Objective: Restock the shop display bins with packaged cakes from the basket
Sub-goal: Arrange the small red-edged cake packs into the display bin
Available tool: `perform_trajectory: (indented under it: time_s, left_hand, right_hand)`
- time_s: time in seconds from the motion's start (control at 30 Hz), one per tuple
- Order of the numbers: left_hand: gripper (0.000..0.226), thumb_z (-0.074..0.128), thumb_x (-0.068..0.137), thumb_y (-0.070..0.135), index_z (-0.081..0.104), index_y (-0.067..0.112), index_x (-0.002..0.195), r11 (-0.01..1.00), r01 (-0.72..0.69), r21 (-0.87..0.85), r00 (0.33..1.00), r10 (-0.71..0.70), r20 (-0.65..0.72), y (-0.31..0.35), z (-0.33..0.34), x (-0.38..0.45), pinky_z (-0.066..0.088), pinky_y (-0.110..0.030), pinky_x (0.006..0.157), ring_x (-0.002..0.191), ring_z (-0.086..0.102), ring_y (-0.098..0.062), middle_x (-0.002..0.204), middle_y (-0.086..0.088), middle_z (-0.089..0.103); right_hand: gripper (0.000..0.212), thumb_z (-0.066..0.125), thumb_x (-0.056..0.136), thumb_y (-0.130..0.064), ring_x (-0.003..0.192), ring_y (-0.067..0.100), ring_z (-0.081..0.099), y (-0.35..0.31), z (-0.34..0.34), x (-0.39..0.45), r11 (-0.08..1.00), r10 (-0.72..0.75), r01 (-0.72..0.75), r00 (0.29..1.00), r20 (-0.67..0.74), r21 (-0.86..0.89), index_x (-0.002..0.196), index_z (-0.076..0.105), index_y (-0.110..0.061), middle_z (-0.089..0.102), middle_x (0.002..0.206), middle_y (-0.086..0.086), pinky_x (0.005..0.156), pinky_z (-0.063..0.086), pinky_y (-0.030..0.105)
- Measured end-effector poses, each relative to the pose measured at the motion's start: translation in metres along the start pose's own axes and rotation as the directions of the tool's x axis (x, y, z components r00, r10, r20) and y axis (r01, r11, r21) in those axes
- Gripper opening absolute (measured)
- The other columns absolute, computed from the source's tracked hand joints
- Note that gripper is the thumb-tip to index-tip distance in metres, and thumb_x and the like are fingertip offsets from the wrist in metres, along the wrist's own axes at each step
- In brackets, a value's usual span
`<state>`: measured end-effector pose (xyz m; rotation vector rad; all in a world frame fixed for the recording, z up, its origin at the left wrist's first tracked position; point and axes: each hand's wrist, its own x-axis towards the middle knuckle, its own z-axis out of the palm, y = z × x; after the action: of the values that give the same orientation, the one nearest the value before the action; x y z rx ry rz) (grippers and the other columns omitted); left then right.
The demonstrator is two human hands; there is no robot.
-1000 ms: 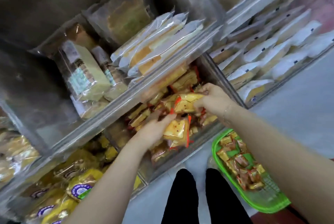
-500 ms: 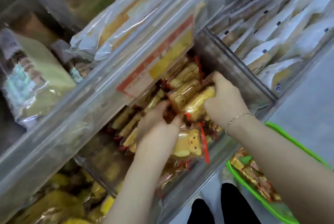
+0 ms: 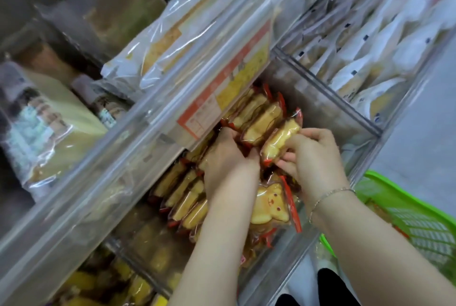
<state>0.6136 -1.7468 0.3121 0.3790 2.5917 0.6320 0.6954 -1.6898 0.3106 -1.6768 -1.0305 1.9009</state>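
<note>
My left hand [image 3: 228, 157] lies palm down inside the clear bin [image 3: 328, 118], fingers curled over the upright row of packaged cakes [image 3: 256, 118], pressing them toward the back. My right hand [image 3: 313, 157] pinches one cake packet [image 3: 280, 141] between thumb and fingertips, seating it on edge at the row's near end. Packets: golden sponge in clear film with red edges. A bear-shaped cake [image 3: 270, 207] lies flat, face up, below my wrists; more packets [image 3: 183, 194] stand on edge to its left. Green basket [image 3: 409, 217] sits lower right, contents mostly hidden. The neighbouring bin holds white pouches [image 3: 370, 41].
</note>
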Motion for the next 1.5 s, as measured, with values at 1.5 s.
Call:
perform_trajectory:
  time_s: [1.5]
  left_hand:
    - [0.027,0.076,0.078,0.024,0.065,0.032,0.103,0.767,-0.321,-0.555,0.918,0.397,0.017,-0.005,-0.035,-0.067,0.05,-0.008,0.069,0.086,0.066,0.004,0.092,0.018,0.07]
  right_hand:
    - [0.055,0.067,0.079,-0.021,0.088,0.01,0.058,-0.033,-0.067,-0.058,0.611,-0.445,0.467,0.87,0.21,-0.639,0.127,0.043,-0.033,0.055,0.103,-0.011,0.075,0.05,0.032]
